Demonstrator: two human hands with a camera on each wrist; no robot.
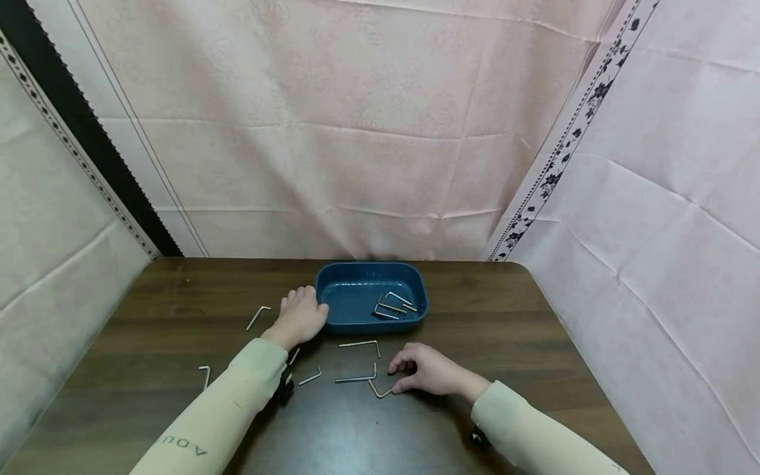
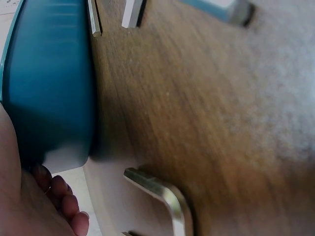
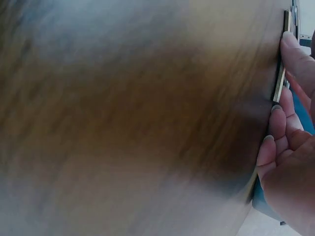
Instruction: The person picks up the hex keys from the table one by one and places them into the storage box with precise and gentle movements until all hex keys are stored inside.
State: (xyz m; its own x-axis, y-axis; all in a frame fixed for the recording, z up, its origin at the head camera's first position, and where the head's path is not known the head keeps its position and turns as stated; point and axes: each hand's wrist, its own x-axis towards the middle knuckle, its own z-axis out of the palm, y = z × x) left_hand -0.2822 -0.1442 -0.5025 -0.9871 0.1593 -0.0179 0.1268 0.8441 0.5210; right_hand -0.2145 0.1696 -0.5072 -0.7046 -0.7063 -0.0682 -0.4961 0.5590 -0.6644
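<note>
My left hand (image 1: 301, 315) is at the left end of a blue tray (image 1: 369, 328), thumb at the rim and the other fingers curled beside the outer wall. My right hand (image 1: 432, 371) is low over the table, thumb and fingers apart with a gap between them. Its thumb tip is at one end of a bent hex key (image 1: 379, 393); in the right wrist view, the thumb and fingers lie beside a hex key (image 3: 281, 83). Nearby, two more hex keys (image 1: 356, 379) lie left of the right hand. Several hex keys (image 1: 392, 307) sit inside the tray's right half.
Left of the tray lies a hex key (image 1: 256, 318), and another hex key (image 1: 206, 375) is by the left forearm. A short hex key (image 1: 310, 379) is right of the left wrist. Pale cloth (image 1: 356, 165) hangs behind the wooden table (image 1: 475, 310) and along both sides.
</note>
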